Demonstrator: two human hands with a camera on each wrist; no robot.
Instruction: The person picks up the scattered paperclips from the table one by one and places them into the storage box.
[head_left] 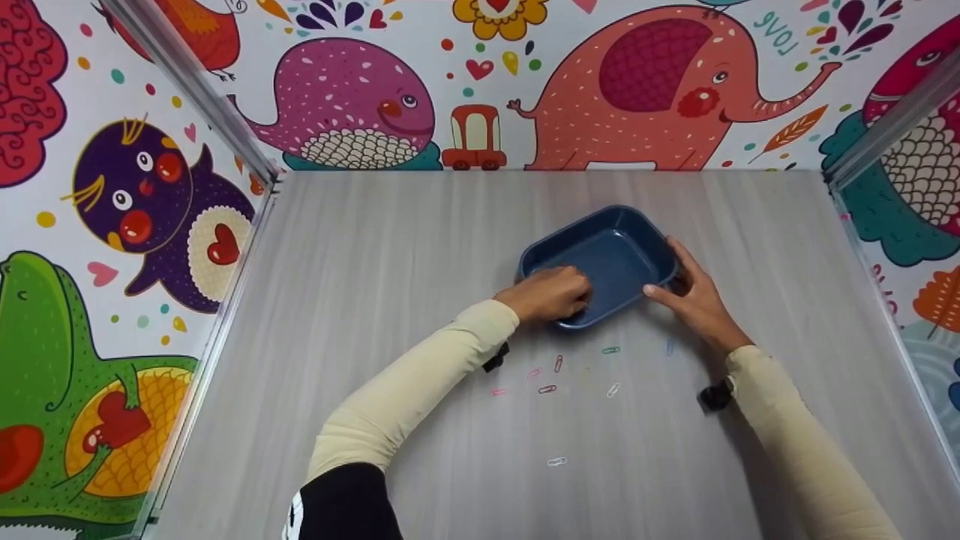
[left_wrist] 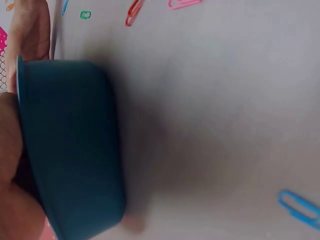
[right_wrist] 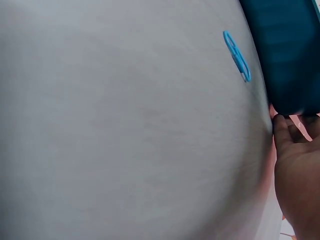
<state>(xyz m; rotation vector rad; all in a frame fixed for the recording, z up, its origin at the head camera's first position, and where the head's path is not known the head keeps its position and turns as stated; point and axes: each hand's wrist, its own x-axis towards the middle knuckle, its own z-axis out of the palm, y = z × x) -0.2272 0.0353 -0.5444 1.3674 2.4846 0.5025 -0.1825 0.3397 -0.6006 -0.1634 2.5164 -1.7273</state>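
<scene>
A dark blue rectangular tray (head_left: 619, 259) stands at an angle on the grey tabletop. My right hand (head_left: 697, 300) grips its right end, with the thumb at the near rim and fingers round the outer side. In the right wrist view, fingertips (right_wrist: 281, 125) meet the tray's lower edge. My left hand (head_left: 551, 292) reaches over the left part of the rim, its fingers curled down inside; whatever lies within them is hidden. Close in front of the tray are a green paper clip (head_left: 611, 350) and a blue paper clip (right_wrist: 237, 57).
Several more paper clips lie scattered nearer me, among them a red one (head_left: 559, 364), a pink one (head_left: 498, 392) and a white one (head_left: 556, 461). Walls printed with cartoon animals (head_left: 352, 105) enclose the tabletop (head_left: 337, 262) at the back and sides, with metal strips (head_left: 214, 307) along the edges.
</scene>
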